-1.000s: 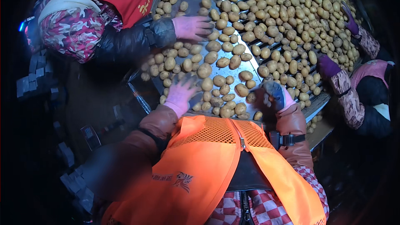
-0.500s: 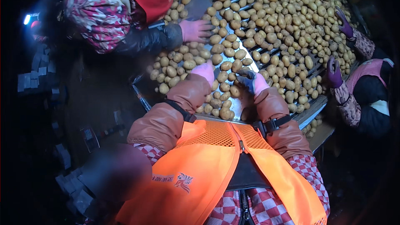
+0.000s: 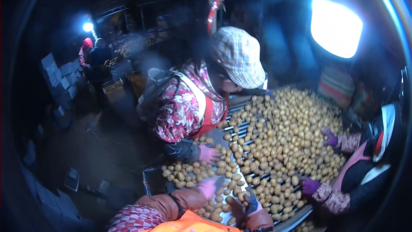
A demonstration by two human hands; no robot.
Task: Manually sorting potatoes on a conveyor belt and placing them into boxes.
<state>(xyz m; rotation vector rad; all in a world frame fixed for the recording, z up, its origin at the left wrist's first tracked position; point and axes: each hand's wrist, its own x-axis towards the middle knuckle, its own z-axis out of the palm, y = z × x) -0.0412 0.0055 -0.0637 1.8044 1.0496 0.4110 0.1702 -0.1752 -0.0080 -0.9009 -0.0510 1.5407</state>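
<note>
Many yellow-brown potatoes (image 3: 274,137) cover a slatted sorting table (image 3: 243,128) and the smooth metal chute (image 3: 240,180) at its near end. My left hand (image 3: 208,187), in a pink glove with a dark palm, reaches over potatoes on the left of the chute; its fingers are smeared by motion. On the chute's right side my right hand (image 3: 253,202), gloved in dark blue and pink, curls its fingers at a potato (image 3: 241,196). Brown sleeve covers wrap both my forearms.
Close on my left a co-worker (image 3: 189,107) in a checked cap has a pink-gloved hand (image 3: 209,154) among the potatoes. Another person (image 3: 365,159) with purple gloves works at the right edge. White boxes (image 3: 64,75) are stacked at far left; a bright lamp (image 3: 337,28) shines at upper right.
The view has tilted up and now shows the co-workers and the dark room behind the table. My hands stay low over the chute. The co-worker's pink-gloved hand remains on the potatoes.
</note>
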